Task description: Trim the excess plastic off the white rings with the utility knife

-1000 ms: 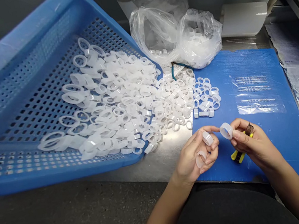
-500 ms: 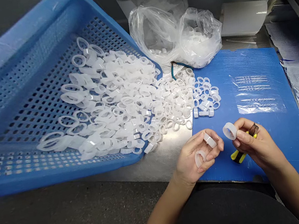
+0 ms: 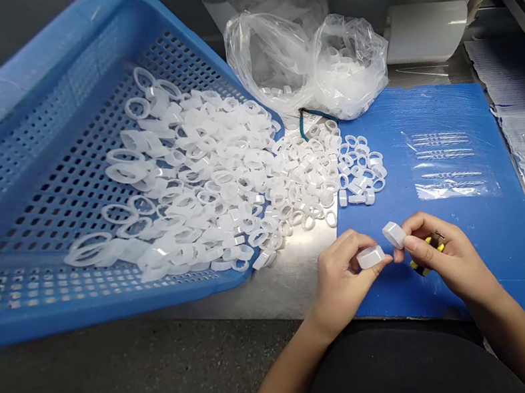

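Blue mat point(image 3: 487, 258) on steel bench point(image 3: 290, 293), perforated basket point(image 3: 15, 91) and loose white plastic rings point(image 3: 240, 187) to our left. We see left hand point(image 3: 339, 284) pinching left ring point(image 3: 371, 257), right hand point(image 3: 450, 255) pinching right ring point(image 3: 394, 235), rings just apart, above yellow-handled pliers point(image 3: 418, 269). Right ring now turned; left hand's second ring gone from view.
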{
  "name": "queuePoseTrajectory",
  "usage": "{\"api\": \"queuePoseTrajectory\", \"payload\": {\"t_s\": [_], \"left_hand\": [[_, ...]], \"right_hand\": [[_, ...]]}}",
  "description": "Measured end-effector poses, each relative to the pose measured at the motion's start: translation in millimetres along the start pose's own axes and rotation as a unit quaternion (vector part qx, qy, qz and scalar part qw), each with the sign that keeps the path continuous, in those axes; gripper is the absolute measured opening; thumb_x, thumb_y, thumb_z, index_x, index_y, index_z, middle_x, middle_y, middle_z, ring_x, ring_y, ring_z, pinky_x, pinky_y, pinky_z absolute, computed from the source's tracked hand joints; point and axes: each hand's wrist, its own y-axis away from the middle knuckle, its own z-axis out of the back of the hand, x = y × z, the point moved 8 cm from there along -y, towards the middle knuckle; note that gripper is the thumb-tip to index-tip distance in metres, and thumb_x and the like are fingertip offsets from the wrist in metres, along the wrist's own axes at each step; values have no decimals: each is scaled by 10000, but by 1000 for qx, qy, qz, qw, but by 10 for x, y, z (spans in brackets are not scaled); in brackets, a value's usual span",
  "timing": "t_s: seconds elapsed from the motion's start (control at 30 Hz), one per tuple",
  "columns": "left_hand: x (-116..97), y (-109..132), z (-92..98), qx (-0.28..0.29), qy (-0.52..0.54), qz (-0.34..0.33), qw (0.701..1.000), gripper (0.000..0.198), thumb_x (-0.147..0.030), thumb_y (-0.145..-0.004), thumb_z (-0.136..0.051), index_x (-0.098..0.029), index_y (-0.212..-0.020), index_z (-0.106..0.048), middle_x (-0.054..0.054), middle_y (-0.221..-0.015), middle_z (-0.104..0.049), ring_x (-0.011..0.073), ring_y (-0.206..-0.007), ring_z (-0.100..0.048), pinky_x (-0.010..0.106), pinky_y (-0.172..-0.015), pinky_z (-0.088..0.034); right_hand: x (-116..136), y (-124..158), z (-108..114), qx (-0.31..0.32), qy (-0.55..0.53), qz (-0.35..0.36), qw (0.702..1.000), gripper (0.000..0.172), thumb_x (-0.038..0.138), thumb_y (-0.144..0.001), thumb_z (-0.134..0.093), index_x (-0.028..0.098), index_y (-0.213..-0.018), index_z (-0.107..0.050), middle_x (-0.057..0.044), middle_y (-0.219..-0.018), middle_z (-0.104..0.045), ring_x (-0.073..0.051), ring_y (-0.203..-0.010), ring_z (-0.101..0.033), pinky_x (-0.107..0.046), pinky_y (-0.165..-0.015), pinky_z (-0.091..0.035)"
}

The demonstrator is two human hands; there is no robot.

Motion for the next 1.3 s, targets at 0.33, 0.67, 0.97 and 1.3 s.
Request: {"api": "queuePoseTrajectory", "payload": {"t_s": [0.33,0.67,0.97,1.3], "left_hand": [[-53,-17,-9,7,-10,-30,999,95,-158,-771,-722,-154,-732,-635,-14,-648,-577,92,-562,-504,189,-526,-390],[29,-21,-58,34,128,45,990,60,-157,-741,-734,-161,-756,-676,24,-724,-646,127,-660,-590,199,-563,-430],[309,88,-282,89,382,263,882,236,-376,-806,-666,-167,-816,-557,-35,-694,-530,18,-396,-288,132,-321,-199],[337,50,-210,43,292,194,936,333,-462,-921,-485,-153,-896,-606,-40,-545,-460,75,-428,-412,156,-341,-267]], "right_hand": [[18,0,-24,9,20,-1,1000,219,406,-911,-589,217,-803,-602,25,-707,-634,-116,-614,-514,-232,-570,-376],[24,13,-24,10,24,-3,1000,235,417,-914,-581,214,-798,-601,16,-703,-638,-124,-616,-515,-237,-560,-371],[-13,15,-16,9,12,-18,1000,280,457,-900,-588,202,-785,-591,2,-693,-647,-132,-607,-522,-244,-561,-379],[108,33,-77,31,83,7,996,327,449,-946,-493,197,-751,-567,0,-638,-584,-140,-576,-499,-258,-546,-367]]}}
